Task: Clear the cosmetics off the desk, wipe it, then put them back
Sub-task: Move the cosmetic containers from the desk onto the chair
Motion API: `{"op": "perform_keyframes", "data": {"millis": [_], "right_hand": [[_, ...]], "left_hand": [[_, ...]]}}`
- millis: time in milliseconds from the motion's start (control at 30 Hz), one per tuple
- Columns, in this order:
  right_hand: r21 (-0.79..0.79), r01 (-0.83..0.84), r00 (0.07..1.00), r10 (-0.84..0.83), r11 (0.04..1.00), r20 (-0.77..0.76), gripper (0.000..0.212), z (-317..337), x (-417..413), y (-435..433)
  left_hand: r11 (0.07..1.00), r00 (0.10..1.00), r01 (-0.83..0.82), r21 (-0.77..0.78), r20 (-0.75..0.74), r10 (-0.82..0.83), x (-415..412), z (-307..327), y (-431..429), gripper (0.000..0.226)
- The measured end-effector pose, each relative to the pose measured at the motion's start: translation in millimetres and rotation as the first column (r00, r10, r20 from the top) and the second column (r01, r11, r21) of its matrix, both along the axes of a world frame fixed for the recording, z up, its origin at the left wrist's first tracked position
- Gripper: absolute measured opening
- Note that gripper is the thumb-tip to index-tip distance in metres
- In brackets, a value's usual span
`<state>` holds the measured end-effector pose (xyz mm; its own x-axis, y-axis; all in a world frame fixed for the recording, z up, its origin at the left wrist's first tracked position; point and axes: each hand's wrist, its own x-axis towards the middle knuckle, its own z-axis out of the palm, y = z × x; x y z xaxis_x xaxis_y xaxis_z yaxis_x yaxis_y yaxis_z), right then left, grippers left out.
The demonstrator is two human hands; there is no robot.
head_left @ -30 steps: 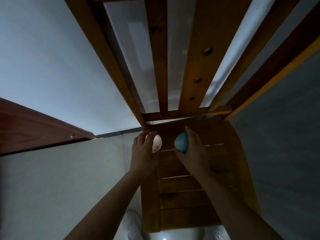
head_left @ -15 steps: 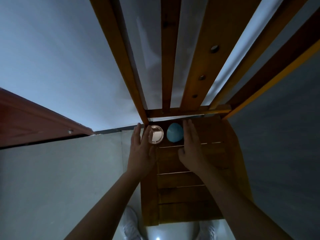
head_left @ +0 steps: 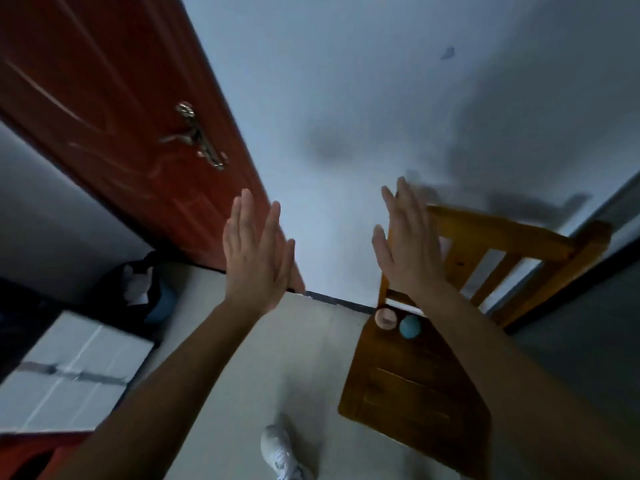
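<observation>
At the back left corner of the wooden chair seat (head_left: 408, 393) sit two small cosmetics, side by side and nearly touching. The left one is a round pinkish jar (head_left: 385, 318), low and disc-like, with its flat circular face turned up. Just right of it lies a teal makeup sponge (head_left: 410, 326), smooth and rounded; blur hides which way its long axis runs. Both rest close under the chair back (head_left: 502, 237), whose vertical slats and top rail are the same orange-brown timber as the planked seat.

Above them, both hands are raised and hold nothing. The left hand (head_left: 256, 251) has straight fingers pressed together, thumb out to the side, its back toward the camera, well apart from the chair. The right hand (head_left: 412, 247) is spread flat the same way, fingers straight and pointing up; it overlaps the left post of the chair back in the view, and whether it touches the wood cannot be told.

Farther out, a glossy red-brown panelled door (head_left: 104, 98) with a metal lever handle (head_left: 194, 136) stands left of a plain white wall (head_left: 363, 98). On the pale floor (head_left: 311, 358) lie a white taped box (head_left: 69, 372), a dark bag (head_left: 145, 289) and one white shoe (head_left: 280, 452).
</observation>
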<state>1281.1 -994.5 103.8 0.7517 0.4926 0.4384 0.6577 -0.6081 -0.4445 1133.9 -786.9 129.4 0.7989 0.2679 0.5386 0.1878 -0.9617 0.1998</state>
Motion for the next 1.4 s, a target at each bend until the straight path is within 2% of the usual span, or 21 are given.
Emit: {"op": "perform_keyframes", "data": {"millis": [200,333,567,700,833,1067,1200,1400], "right_hand": [[0.102,-0.307,0.920,0.268,0.946,0.286,0.060,129.0,-58.4,115.1],[0.144,-0.485,0.825,0.398,0.862,0.401,0.062,163.3,-136.0,212.3],[0.073,-0.689,0.684,0.614,0.721,0.393,0.071,165.6,-303.1,386.5],[0.048,-0.754,0.639,0.714,0.655,0.284,0.080,144.6,-376.5,460.0],[-0.021,-0.801,0.575,0.779,0.598,0.249,0.082,122.7,-397.3,513.9],[-0.007,-0.821,0.563,0.811,0.571,0.158,0.081,87.4,-379.5,637.8],[-0.012,-0.843,0.533,0.839,0.537,0.109,0.084,64.0,-361.5,746.5],[-0.044,-0.875,0.482,0.876,0.482,0.025,0.086,50.1,-341.1,887.9]], "left_hand": [[0.948,0.946,-0.308,0.075,0.129,0.297,-155.4,123.0,80.3,0.061],[0.860,0.856,-0.505,0.075,0.172,0.487,-279.1,150.3,134.3,0.062],[0.684,0.684,-0.728,0.049,0.111,0.721,-472.7,149.8,228.0,0.068],[0.603,0.601,-0.798,-0.022,0.060,0.797,-537.1,135.2,277.9,0.070],[0.579,0.581,-0.811,-0.082,0.000,0.814,-556.0,112.0,326.8,0.073],[0.553,0.562,-0.823,-0.130,-0.044,0.826,-530.5,74.6,433.7,0.072],[0.536,0.546,-0.836,-0.118,-0.075,0.835,-503.1,55.8,530.6,0.074],[0.461,0.482,-0.875,-0.147,-0.178,0.858,-473.4,41.3,661.6,0.081]]}}
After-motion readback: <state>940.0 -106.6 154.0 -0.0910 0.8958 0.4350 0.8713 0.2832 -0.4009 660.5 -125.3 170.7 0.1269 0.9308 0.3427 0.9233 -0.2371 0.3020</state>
